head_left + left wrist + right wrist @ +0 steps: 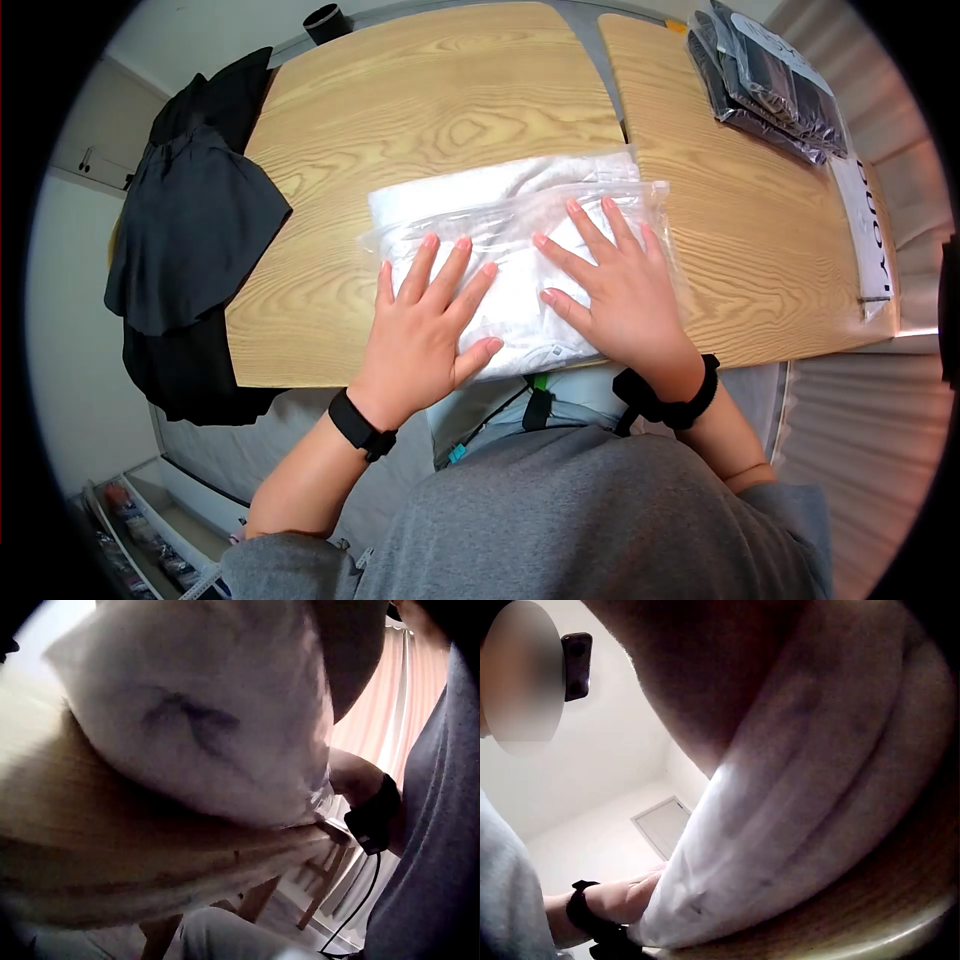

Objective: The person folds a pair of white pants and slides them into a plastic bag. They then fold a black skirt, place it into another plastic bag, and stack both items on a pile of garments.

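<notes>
On my feed, the clear bag lay on the tabletop near its front edge, white cloth showing beyond its zip strip. The left hand and right hand rested on it, fingers spread apart. I judged this a flattening step; the next move called for even pressure, then tucking the far edge inside.

1. The clear plastic bag lies flat and wrinkled at the near edge of the table.
2. The white fabric is folded, mostly inside, a strip showing past the far edge.
</notes>
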Demonstrator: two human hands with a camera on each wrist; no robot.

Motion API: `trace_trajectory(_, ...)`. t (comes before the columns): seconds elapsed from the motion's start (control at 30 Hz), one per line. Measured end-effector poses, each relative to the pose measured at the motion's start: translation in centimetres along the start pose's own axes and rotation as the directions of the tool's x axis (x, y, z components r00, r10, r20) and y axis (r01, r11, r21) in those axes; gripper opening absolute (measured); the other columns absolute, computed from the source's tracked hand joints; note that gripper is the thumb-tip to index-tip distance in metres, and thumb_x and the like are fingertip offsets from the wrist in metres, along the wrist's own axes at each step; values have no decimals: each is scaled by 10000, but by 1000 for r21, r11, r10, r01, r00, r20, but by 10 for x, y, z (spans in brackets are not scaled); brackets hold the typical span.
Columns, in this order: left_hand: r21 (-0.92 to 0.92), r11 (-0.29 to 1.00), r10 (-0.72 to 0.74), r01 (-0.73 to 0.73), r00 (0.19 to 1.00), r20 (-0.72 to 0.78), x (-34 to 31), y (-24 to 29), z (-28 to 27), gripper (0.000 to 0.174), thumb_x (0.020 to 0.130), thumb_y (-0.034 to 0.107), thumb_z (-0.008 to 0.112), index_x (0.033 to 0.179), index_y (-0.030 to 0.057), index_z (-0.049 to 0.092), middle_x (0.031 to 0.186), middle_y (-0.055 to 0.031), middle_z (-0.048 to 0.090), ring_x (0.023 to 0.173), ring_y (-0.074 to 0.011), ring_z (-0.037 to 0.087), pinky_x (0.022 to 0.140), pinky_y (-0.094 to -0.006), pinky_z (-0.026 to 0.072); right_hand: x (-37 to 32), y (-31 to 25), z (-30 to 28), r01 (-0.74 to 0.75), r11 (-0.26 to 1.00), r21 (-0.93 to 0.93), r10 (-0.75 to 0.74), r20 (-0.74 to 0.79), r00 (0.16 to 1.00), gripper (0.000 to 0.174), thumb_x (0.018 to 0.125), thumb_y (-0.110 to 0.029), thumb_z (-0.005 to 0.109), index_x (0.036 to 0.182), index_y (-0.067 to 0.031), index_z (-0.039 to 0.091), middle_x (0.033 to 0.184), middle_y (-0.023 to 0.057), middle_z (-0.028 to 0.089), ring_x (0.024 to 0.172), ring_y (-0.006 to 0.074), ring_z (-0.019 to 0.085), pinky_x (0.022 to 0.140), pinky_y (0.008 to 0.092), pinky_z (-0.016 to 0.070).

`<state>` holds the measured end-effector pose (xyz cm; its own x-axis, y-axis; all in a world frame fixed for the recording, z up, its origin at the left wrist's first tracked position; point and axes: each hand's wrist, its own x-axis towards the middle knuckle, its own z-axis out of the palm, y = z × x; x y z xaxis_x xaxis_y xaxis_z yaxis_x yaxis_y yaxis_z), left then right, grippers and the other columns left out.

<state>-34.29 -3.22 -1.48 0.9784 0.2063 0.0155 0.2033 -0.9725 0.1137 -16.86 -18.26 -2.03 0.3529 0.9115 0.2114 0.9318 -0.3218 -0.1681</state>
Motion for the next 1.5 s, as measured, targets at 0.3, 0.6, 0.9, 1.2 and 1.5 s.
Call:
trace_trajectory(0.3,19,1000,-6,6,1000,-16,0,1,2,615,814,463,555,1334,153,448,1452,-125,305,1346,-375,232,980,-633,264,0,-3,0,-6,999,-34,8,42,999,422,850,-445,547,1239,-283,561,1400,96,403,1322,348,303,1010,559,267)
trace_trajectory(0.6,-32,995,87,-91,991,-98,-12,-10,-1,625,846,489,517,1354,139,413,1436,-136,323,1334,-380,252,996,-624,243,-10,-20,14,-2,986,-167,-19,-120,993,436,857,-412,534,1243,-209,554,1354,129,445,1285,315,363,1015,539,264)
trace_trajectory(0.9,104,976,205,-193,972,-115,1,-17,-3,762,814,587,487,1363,68,382,1437,-137,320,1347,-331,250,1032,-593,204,5,-49,32,142,989,38,-133,-177,975,444,826,-416,564,1180,-148,582,1343,125,457,1277,315,371,1025,553,241)
trace_trajectory(1.2,60,990,126,-127,992,31,13,-18,2,829,777,633,487,1375,72,366,1457,-130,294,1363,-345,217,1021,-631,175,11,-48,35,85,992,95,-82,-35,996,438,825,-407,566,1163,-129,584,1377,128,415,1313,329,308,1022,572,229)
trace_trajectory(1.5,41,992,121,-122,992,22,14,-18,6,853,753,613,533,1382,66,349,1454,-135,298,1364,-346,216,1025,-628,163,10,-45,37,87,986,142,-78,-67,995,452,825,-408,556,1173,-121,576,1364,145,428,1293,333,342,1026,564,225)
